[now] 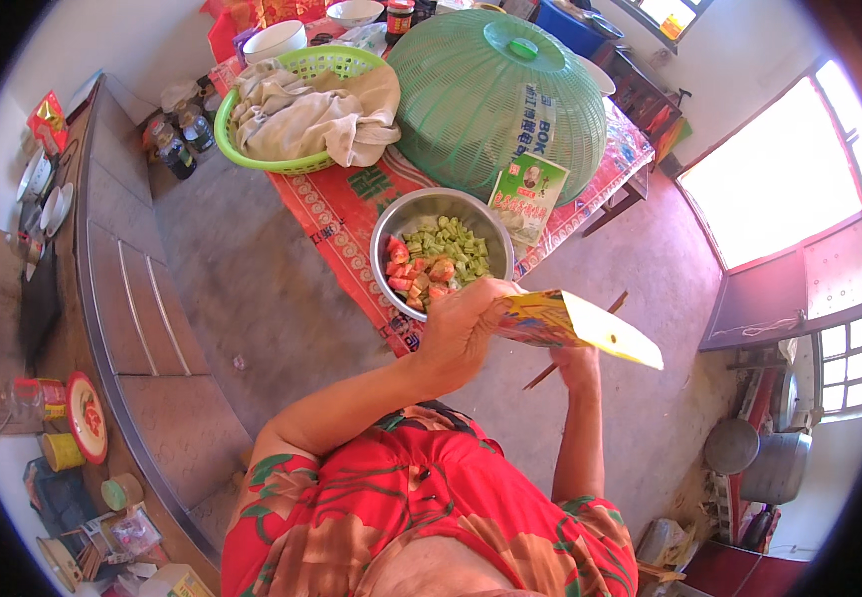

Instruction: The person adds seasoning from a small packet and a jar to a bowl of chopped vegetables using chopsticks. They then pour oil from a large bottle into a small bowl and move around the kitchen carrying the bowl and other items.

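My left hand point(463, 326) is closed on the near end of a flat yellow box point(590, 326) with a colourful printed side, tilted above the table's front edge. Behind the box, my right hand point(577, 364) is partly hidden, its fingers closed round chopsticks point(541, 376) that stick out on both sides. Just beyond my left hand, a steel bowl point(382, 282) stands on the table, holding chopped green vegetable point(448, 244) and red tomato chunks point(411, 267). A green and white packet point(530, 196) leans at the bowl's right, against a green mesh food cover point(451, 109).
The table's red patterned cloth point(326, 214) carries a green basket point(296, 165) with a beige cloth, and a white bowl point(275, 40). A long cabinet point(152, 308) runs along the left. At the right are a bright doorway point(779, 169) and a metal pot point(776, 468).
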A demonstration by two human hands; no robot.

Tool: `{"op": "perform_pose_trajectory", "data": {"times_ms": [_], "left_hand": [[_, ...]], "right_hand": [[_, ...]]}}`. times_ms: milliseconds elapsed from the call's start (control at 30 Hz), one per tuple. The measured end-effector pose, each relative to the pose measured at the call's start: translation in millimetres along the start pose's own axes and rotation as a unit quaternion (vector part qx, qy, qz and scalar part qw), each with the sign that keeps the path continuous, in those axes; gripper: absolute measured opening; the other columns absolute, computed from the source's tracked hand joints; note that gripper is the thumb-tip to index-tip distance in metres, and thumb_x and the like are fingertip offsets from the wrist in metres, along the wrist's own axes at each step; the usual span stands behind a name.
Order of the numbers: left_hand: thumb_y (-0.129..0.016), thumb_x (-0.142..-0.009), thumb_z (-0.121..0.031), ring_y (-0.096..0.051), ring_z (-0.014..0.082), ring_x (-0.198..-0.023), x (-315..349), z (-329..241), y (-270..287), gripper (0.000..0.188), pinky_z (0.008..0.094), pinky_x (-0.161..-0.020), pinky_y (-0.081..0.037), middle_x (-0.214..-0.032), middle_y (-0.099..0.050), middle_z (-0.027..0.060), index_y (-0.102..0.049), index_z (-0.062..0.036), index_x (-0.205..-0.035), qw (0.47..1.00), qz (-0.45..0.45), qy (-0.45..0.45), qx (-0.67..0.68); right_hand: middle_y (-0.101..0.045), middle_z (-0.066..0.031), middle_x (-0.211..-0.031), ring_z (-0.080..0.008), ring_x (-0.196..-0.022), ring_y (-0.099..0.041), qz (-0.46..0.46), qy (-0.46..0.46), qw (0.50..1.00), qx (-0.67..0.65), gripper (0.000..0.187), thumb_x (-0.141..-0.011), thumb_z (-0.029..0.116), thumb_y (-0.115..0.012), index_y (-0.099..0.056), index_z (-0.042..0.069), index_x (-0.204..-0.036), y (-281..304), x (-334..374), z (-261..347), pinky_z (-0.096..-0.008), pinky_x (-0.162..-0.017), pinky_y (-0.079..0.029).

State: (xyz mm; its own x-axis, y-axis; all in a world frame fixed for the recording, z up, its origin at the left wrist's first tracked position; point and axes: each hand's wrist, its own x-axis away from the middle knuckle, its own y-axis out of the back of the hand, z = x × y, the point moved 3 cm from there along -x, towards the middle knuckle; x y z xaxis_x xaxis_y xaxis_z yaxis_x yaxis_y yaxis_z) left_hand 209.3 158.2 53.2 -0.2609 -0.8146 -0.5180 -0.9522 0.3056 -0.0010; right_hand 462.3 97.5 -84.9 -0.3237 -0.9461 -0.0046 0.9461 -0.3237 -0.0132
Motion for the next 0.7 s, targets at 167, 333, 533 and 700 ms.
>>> {"op": "perform_pose_trajectory", "data": {"times_ms": [167, 333, 533, 700], "left_hand": [[-0.046, -0.094, -0.012, -0.06, 0.0203, -0.072, 7.1, -1.0, 19.2, 0.016, 0.0293, -0.064, -0.046, -0.081, -0.061, 0.0119, -0.056, -0.0008, -0.096, 0.999, -0.024, -0.008, -0.02], [-0.046, -0.094, -0.015, -0.055, 0.0126, -0.069, 17.5, 4.8, 29.8, 0.018, 0.0261, -0.063, -0.045, -0.076, -0.057, 0.0084, -0.057, -0.0006, -0.097, 0.997, -0.035, 0.067, -0.023], [-0.047, -0.095, -0.018, -0.047, 0.0105, -0.064, 22.9, 6.6, 36.7, 0.02, 0.0237, -0.059, -0.041, -0.073, -0.055, 0.0047, -0.056, -0.0006, -0.097, 0.992, -0.093, 0.09, -0.007], [-0.046, -0.095, -0.02, -0.043, 0.0078, -0.067, 17.5, 12.2, 42.4, 0.022, 0.0218, -0.06, -0.039, -0.075, -0.054, 0.0031, -0.055, -0.0002, -0.097, 0.991, -0.102, 0.083, -0.023]], "right_hand": [[-0.059, -0.0024, -0.078, -0.0109, -0.067, -0.055, -0.095, -0.064, 0.982, 0.148, 0.042, -0.076, 0.022, -0.068, -0.059, 0.002, -0.111, -10.3, -78.3, 55.6, -0.0257, -0.061, -0.046], [-0.061, -0.0044, -0.075, -0.0145, -0.068, -0.056, -0.127, -0.004, 0.946, 0.297, 0.042, -0.069, 0.028, -0.074, -0.064, 0.002, -0.1, -31.6, -144.8, 37.0, -0.0295, -0.068, -0.046], [-0.054, -0.0001, -0.068, -0.0102, -0.063, -0.051, -0.125, -0.001, 0.972, 0.201, 0.027, -0.071, 0.02, -0.074, -0.06, 0.003, -0.087, -38.8, -177.4, 2.2, -0.0269, -0.06, -0.043], [-0.046, 0.006, -0.068, -0.0045, -0.064, -0.04, -0.153, 0.104, 0.981, 0.058, 0.015, -0.081, 0.013, -0.066, -0.053, 0.01, -0.086, -27.1, -181.3, 20.5, -0.0195, -0.057, -0.033]]}}
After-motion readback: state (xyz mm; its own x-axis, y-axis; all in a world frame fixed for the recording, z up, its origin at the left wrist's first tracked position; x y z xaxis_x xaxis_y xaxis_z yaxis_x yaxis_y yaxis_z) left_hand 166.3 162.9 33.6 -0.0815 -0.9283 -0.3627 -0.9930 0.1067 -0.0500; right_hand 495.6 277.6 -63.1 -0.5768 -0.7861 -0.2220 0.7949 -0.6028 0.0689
